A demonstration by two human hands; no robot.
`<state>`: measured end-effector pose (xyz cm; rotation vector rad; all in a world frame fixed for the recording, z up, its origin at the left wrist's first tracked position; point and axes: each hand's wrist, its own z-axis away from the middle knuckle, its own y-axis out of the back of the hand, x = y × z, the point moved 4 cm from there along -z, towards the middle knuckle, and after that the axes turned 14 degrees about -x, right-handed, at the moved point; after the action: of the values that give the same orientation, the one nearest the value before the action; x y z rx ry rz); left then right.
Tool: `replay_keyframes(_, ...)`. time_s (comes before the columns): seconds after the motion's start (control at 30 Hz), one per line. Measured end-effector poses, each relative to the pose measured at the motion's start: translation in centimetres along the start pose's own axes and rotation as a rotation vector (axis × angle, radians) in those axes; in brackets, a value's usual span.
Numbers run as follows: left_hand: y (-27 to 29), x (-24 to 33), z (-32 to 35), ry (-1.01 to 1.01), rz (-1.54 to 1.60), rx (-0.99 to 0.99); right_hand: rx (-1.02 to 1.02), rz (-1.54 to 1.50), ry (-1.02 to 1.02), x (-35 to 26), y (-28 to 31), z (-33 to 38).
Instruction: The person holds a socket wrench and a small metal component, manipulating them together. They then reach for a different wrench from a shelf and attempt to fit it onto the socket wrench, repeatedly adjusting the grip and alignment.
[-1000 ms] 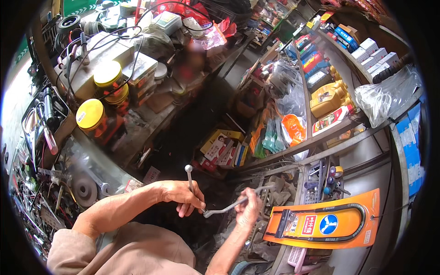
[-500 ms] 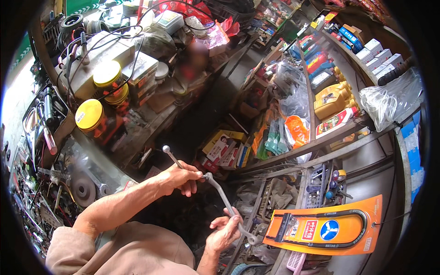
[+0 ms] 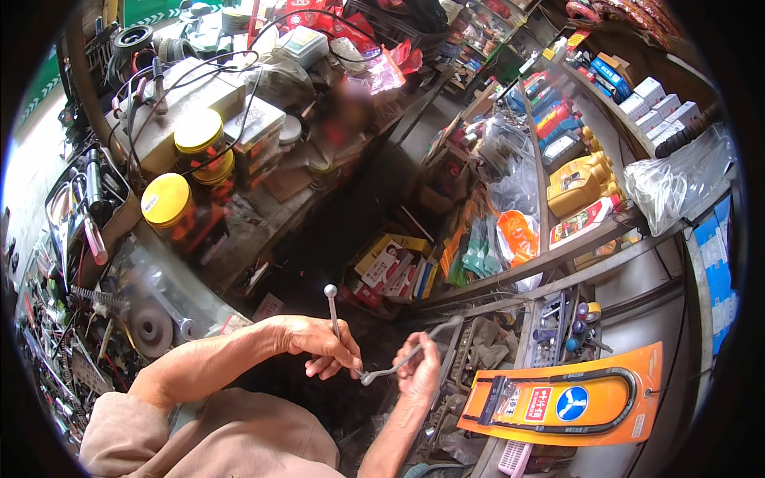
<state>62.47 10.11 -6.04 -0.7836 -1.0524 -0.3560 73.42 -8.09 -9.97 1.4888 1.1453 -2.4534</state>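
My left hand (image 3: 323, 344) is closed round a metal rod (image 3: 335, 315) whose round ball end points up above the fingers. Beside its fingertips is one end of a bent grey metal lever (image 3: 390, 371). My right hand (image 3: 419, 365) grips that lever partway along, and its blurred far end reaches up and right past the fingers. Where rod and lever meet is partly behind the fingers, so I cannot tell whether they are joined.
Yellow-lidded tubs (image 3: 167, 199) stand on the cluttered bench at left. To the right hangs an orange carded cable lock (image 3: 567, 392). Shelving holds yellow oil jugs (image 3: 575, 185). Small cartons (image 3: 390, 267) lie low ahead. Tools crowd the far left, near a grey disc (image 3: 151, 328).
The lever's free end has swung from lower right to upper right, with my right hand moving up. The rod has moved right and become more upright in my left hand.
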Motion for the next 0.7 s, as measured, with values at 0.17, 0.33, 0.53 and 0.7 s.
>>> replay_keyframes(0.17, 1.1, -1.8, -0.4, 0.064, 0.1, 0.202, 0.065, 0.807, 0.28, -6.3, -4.6, 3.0)
replay_keyframes(0.33, 3.0, -1.9, 0.2, 0.046, 0.252, 0.556, 0.174, 0.986, 0.497, -4.1, -6.6, 5.9)
replay_keyframes(0.53, 4.0, -1.0, 0.5, -0.273, 0.503, 0.506, 0.218, 0.036, 0.398, 3.1, -5.3, 6.5)
replay_keyframes(0.7, 2.0, 0.5, 0.1, -0.251, 0.364, 0.189, -0.116, -0.763, 0.016, 6.3, -0.7, 4.1)
